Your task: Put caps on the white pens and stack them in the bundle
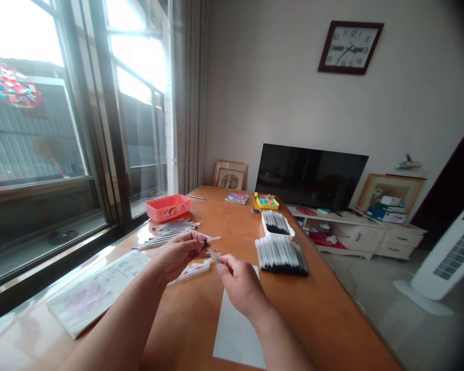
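Note:
My left hand is closed, pinching a small black pen cap at its fingertips. A thin whitish stick pokes out beyond those fingers; I cannot tell if they grip it. Between thumb and fingers, my right hand holds a clear pen barrel, slanted with its far end at the black cap. Below the hands lies a white plastic holder, partly hidden by my left hand. A white sheet of paper is under my right hand and forearm.
Right on the table lie a pile of clear, black-ended pens and a white box of more. Left are loose pens, a red plastic basket and a notebook. A yellow box and booklet lie farther back.

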Demonstrator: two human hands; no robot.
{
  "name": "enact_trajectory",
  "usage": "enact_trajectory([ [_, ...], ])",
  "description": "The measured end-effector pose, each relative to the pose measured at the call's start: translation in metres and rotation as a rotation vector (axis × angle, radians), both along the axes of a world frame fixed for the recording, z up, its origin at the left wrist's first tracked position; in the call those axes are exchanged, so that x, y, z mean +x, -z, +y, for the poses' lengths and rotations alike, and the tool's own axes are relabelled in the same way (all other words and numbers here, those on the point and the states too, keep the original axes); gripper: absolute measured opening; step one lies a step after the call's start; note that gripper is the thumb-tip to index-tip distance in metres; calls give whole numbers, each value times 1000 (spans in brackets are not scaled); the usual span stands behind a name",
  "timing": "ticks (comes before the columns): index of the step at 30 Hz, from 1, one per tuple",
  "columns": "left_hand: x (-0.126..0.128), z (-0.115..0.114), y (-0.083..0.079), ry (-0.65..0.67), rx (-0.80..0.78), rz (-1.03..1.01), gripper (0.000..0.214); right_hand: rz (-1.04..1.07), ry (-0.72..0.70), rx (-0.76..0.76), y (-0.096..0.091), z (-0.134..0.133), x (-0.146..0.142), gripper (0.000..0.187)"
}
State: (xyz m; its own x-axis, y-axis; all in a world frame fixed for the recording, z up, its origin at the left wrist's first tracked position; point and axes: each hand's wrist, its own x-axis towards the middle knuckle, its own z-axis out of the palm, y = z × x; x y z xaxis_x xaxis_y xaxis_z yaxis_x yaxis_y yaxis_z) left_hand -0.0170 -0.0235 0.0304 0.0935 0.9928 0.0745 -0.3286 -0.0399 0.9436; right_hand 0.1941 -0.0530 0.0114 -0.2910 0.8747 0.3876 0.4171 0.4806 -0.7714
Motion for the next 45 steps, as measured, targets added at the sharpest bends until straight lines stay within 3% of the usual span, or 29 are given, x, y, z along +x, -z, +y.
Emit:
enact_trajectory([
  [21, 6, 1, 4, -18, 17, 22, 16, 1, 15, 1, 4, 2, -1, 26],
  [39, 15, 0, 3, -42, 0, 56, 27, -11, 57, 16, 5, 1, -2, 26],
  [45, 20, -3, 0, -27, 41, 58, 28, 128, -2, -95, 4, 4, -5, 29],
])
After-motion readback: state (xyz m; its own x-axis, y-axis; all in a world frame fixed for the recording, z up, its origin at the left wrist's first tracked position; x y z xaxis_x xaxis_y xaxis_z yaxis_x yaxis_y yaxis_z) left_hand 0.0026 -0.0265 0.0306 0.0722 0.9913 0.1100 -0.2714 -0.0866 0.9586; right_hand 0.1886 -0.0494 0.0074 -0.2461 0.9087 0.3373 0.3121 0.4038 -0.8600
